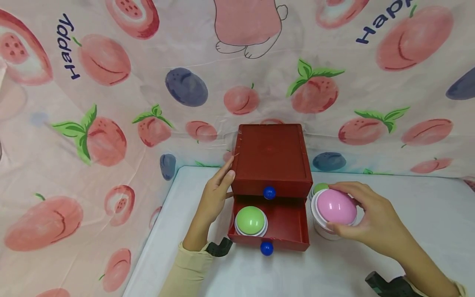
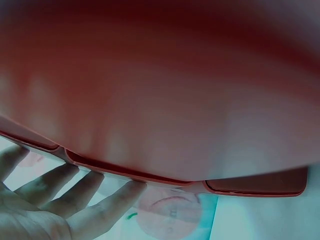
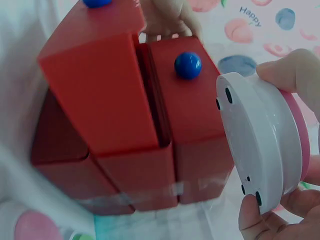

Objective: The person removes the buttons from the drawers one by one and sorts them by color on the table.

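Observation:
A dark red drawer box (image 1: 272, 156) with blue knobs stands on the table, its lower drawer (image 1: 285, 222) pulled out. Inside that drawer, at the left, sits a round white item with a green dome (image 1: 251, 220). My left hand (image 1: 216, 194) touches the box's left side with its fingers extended, also seen along the box's edge in the left wrist view. To the right of the drawer, my right hand (image 1: 371, 210) grips a round white item with a pink dome (image 1: 337, 207). Small black feet show on its flat white base (image 3: 250, 140) in the right wrist view.
Another green-domed item (image 1: 320, 187) stands beside the box, partly hidden behind the held one. In the right wrist view, another pink-domed item (image 3: 37, 227) is on the table at lower left. A fruit-print cloth (image 1: 148, 82) hangs behind the white table (image 1: 426, 214).

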The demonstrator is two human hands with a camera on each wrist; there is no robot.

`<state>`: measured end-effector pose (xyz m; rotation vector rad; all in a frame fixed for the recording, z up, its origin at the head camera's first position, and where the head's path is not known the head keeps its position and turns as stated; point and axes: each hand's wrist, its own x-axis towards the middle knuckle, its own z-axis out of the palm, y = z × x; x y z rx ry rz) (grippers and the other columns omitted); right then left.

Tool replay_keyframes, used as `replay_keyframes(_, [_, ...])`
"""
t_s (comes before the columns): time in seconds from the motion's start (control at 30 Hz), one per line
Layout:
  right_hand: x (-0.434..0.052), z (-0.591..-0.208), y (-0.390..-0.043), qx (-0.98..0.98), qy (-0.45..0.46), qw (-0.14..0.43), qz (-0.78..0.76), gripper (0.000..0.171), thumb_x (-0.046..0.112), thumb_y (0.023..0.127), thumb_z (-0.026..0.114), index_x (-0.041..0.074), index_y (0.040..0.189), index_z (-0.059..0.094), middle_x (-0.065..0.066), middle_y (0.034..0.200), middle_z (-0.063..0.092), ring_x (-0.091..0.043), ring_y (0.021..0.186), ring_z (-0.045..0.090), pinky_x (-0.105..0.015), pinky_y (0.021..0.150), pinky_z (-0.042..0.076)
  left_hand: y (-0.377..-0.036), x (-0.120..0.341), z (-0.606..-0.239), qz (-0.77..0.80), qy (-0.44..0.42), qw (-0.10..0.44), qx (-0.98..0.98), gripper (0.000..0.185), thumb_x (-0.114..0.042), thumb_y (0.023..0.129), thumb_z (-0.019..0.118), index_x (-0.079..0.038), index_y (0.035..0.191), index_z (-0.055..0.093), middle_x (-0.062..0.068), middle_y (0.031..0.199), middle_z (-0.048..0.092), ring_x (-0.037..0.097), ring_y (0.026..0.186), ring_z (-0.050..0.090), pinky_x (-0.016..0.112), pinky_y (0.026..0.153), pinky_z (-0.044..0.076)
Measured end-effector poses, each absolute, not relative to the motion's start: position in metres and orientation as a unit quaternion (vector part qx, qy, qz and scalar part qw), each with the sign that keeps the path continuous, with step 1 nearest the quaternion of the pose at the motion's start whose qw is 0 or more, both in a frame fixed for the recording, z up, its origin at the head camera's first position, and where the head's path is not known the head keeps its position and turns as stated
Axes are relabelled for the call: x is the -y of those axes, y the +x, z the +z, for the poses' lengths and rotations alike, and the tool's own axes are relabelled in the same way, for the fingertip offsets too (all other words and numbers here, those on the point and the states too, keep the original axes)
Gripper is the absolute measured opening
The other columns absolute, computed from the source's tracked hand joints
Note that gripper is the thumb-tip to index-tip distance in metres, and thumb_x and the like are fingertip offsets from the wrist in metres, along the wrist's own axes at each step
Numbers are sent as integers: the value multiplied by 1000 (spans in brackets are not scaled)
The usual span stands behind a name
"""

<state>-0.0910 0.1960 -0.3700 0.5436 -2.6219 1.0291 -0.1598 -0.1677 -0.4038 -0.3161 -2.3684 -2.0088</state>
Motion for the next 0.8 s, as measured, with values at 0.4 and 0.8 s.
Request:
replay_keyframes(0.4, [-245,-396,-95,940,95,85,316,83,40,66,97,16,136,60,-13,133,59,-31,108,56,-7,70,46,-159,167,-403,-644,-104,8,758,51,-45,107,47,-40,157,37,-4,163,38,30,142,49,57,94,57])
replay_keyframes(0.8, [-278,-434,-101,954,47,26,294,86,46,73,91,6,140,55,-25,135,54,-41,108,56,-11,64,47,-158,166,-402,-636,-102,11,765,52,-47,107,47,-40,157,36,-5,163,37,30,143,48,55,94,58])
